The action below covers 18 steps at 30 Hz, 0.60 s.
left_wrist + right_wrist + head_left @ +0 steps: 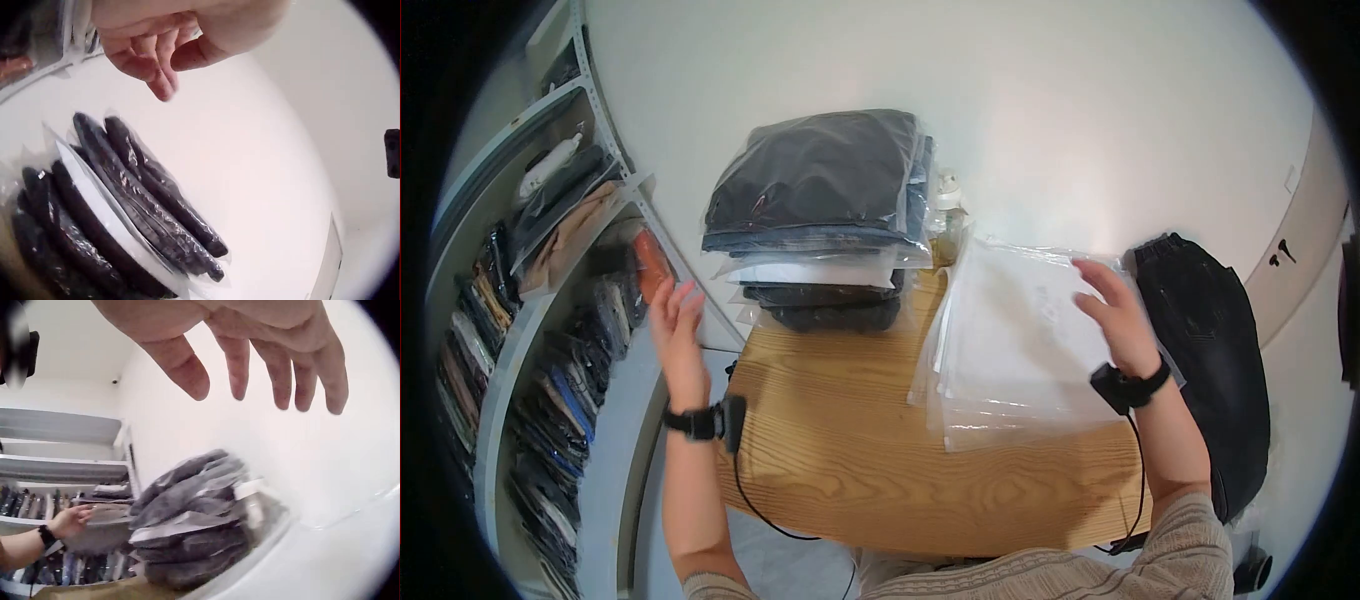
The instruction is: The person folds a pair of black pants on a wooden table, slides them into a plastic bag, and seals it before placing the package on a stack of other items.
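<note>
Both hands are raised and hold nothing. My left hand (678,340) is off the table's left side, in front of the shelves, its fingers loosely bent in the left wrist view. Over the right part of a pile of clear plastic bags (1020,345) hovers my right hand (1122,318), fingers spread and pointing down in the right wrist view. Dark jeans (1200,310) lie folded lengthwise to the right of that hand, partly beside the bags. Between the hands, toward the wall, stands a tall stack of bagged folded clothes (810,180), dark on top with blue denim beneath.
A wooden table (830,430) carries the stack and the bags. Behind the stack's right side is a bottle with a white top (947,190). Metal shelves (510,430) full of bagged clothes line the left. Cables (765,520) hang from both wrist cameras.
</note>
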### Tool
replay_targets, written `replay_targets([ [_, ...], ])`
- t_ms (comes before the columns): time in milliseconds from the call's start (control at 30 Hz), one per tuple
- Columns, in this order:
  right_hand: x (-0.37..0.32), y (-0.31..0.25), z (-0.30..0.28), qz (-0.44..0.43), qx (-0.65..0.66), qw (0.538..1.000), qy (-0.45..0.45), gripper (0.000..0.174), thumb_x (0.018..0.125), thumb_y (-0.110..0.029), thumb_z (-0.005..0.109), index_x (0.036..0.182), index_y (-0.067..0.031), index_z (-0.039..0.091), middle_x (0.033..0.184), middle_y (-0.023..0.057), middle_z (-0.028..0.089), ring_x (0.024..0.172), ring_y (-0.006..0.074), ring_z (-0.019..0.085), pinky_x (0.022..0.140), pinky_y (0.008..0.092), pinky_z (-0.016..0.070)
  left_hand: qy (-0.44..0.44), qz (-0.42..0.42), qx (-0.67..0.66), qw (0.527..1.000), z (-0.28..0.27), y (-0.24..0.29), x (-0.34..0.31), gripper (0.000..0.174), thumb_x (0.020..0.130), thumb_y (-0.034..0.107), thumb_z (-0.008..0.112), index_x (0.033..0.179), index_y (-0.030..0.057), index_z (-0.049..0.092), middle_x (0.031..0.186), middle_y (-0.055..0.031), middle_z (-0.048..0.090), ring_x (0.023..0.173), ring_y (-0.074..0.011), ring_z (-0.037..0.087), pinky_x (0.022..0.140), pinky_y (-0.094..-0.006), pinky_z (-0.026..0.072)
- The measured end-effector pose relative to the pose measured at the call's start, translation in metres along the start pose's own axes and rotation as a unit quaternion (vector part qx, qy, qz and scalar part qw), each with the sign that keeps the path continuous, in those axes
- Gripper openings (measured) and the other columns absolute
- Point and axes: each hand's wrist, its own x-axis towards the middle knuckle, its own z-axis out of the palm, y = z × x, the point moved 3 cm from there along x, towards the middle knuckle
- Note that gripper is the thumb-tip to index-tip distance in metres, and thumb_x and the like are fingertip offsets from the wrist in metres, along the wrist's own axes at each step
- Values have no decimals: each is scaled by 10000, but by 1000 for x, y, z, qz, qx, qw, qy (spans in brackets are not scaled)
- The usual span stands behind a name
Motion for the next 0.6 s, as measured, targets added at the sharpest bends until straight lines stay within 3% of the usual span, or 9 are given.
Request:
replay_targets([
  [67,-26,35,-42,33,64,997,26,328,841,-18,569,1170,-24,565,1179,76,568,1136,162,494,974,290,369,-25,-10,22,999,-32,5,-22,289,907,58,477,1188,-2,509,923,-37,629,798,-105,559,754,-227,420],
  [100,-43,43,-58,67,72,994,54,305,847,-12,559,1151,-1,565,1154,67,576,1102,150,508,965,281,375,-26,-10,35,999,-42,11,-38,254,911,66,480,1151,-2,530,883,-36,624,729,-102,538,734,-224,422],
  [200,-91,63,-96,133,76,979,135,261,859,-19,547,1116,11,580,1087,54,596,1032,132,528,934,273,391,14,27,87,996,-68,10,-80,207,928,85,474,1107,9,547,846,-21,591,706,-93,504,689,-232,427],
  [233,-106,67,-104,153,88,971,162,251,860,-29,551,1106,5,588,1070,46,601,1015,129,531,917,269,396,44,-8,67,997,-69,2,-94,203,938,99,473,1111,22,546,847,-19,578,701,-89,489,674,-227,415],
  [333,-149,88,-122,181,63,959,207,232,859,-58,574,1084,-13,607,1041,29,615,979,124,539,868,249,404,-8,-57,79,995,-54,-2,-131,198,950,103,470,1117,23,540,839,-16,558,713,-84,474,688,-218,403],
  [433,-183,89,-127,183,96,959,194,236,877,-56,559,1103,7,587,1054,41,613,996,131,540,894,248,398,-82,-65,114,988,-26,8,-170,210,962,122,467,1129,15,536,839,-22,559,718,-87,480,693,-213,409],
  [567,-223,90,-145,176,117,955,208,242,892,-59,548,1123,9,574,1068,45,609,1001,127,538,910,252,395,-113,-145,98,978,-3,19,-233,251,976,175,470,1159,13,527,843,-34,567,731,-100,506,738,-222,419],
  [600,-230,87,-154,189,120,956,191,269,882,-83,552,1147,-41,565,1080,4,572,977,84,495,875,219,376,-122,-170,97,973,2,13,-248,264,977,188,471,1171,17,524,845,-38,572,735,-107,517,764,-233,420],
])
